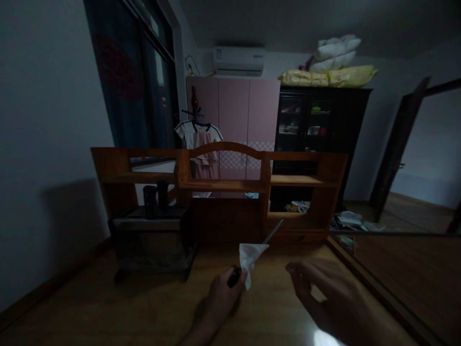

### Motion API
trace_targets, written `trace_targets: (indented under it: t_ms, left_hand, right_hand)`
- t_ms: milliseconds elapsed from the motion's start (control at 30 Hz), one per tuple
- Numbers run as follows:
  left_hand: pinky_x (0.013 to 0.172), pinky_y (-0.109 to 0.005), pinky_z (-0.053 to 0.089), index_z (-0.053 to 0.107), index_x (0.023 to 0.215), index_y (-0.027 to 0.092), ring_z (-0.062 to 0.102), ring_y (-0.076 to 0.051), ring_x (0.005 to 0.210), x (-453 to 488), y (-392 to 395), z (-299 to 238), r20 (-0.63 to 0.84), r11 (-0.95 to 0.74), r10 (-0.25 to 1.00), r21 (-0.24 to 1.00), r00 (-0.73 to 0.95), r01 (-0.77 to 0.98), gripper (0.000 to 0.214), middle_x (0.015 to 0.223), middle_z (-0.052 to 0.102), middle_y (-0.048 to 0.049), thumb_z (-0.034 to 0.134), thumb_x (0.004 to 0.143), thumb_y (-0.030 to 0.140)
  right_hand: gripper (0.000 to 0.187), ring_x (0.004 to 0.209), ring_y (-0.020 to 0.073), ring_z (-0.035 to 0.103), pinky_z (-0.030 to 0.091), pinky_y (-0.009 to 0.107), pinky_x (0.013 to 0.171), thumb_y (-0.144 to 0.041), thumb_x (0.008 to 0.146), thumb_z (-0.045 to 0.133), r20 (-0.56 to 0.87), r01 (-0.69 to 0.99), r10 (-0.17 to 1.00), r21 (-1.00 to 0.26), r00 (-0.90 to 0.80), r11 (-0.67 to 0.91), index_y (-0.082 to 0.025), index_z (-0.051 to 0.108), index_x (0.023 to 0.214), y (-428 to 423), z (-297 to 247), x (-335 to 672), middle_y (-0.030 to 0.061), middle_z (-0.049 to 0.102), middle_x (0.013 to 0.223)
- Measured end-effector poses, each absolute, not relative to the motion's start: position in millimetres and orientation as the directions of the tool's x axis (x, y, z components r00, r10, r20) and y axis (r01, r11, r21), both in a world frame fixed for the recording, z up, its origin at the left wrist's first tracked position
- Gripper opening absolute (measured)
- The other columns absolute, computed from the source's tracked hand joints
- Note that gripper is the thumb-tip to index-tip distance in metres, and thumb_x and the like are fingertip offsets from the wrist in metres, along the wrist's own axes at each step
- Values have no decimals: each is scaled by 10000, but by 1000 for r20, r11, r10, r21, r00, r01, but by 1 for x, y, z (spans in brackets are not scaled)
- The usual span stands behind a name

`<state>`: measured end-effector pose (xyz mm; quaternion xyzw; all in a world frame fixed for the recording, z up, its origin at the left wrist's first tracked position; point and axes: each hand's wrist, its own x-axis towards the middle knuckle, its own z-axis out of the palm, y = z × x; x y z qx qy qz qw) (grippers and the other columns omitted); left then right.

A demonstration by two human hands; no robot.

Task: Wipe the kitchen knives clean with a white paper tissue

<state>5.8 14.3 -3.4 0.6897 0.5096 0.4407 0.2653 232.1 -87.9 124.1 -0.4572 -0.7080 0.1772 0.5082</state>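
Note:
In the head view, my left hand is closed around the dark handle of a screwdriver, its thin metal shaft slanting up and to the right. A white tissue wraps the screwdriver just ahead of my fingers and covers part of the shaft. To the right, apart from the tissue, my right hand hovers above the wooden desk with bent fingers. Nothing shows between its thumb and fingers, and it is a little blurred.
On the left of the desk stands a dark box-shaped appliance with two black objects on top. A wooden shelf unit runs along the back edge. Farther off are a pink wardrobe and a dark cabinet.

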Motion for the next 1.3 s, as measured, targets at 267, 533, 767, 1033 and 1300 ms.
trace_targets:
  t_ms: [267, 533, 767, 1033, 1300]
  left_hand:
    - [619, -231, 399, 652, 807, 205, 630, -181, 676, 5, 8, 5, 399, -408, 903, 672, 162, 618, 354, 725, 685, -37, 471, 861, 504]
    - [732, -251, 445, 644, 1023, 245, 658, -188, 814, 7, -3, 8, 404, -613, 789, 472, 463, 634, 239, 915, 709, -29, 559, 847, 383]
    - [730, -255, 455, 622, 1040, 222, 645, -186, 814, 1, -3, 15, 364, -647, 762, 424, 536, 633, 239, 911, 696, -40, 504, 877, 351]
    - [779, -276, 460, 562, 1150, 222, 629, -192, 884, -3, -9, 22, 306, -658, 748, 455, 589, 600, 282, 995, 675, -55, 461, 896, 288]
    - [809, -277, 461, 543, 1196, 221, 629, -189, 913, -4, -4, 17, 377, -697, 716, 431, 588, 573, 316, 1039, 668, -48, 481, 890, 267]
  right_hand:
    - [384, 542, 118, 553, 410, 225, 516, -504, 782, 619, 52, -70, 985, -997, -165, 41, -146, 656, 914, 2, 25, 212, 28, 637, 729]
    - [184, 683, 172, 585, 426, 250, 634, -309, 713, 692, -64, -141, 972, -985, -227, -97, -126, 694, 732, -6, 9, 210, 33, 657, 718]
    - [162, 629, 162, 555, 412, 252, 599, -296, 686, 668, -104, -141, 978, -981, -182, -131, -134, 664, 679, -13, 11, 202, 24, 635, 675]
    - [158, 588, 135, 506, 369, 228, 551, -281, 719, 632, -44, -78, 977, -995, -207, -62, -150, 628, 632, -15, 15, 205, -7, 569, 613]
    - [53, 590, 135, 506, 393, 233, 554, -206, 649, 637, -10, -91, 978, -995, -206, -29, -160, 613, 640, -21, 28, 205, -11, 564, 627]
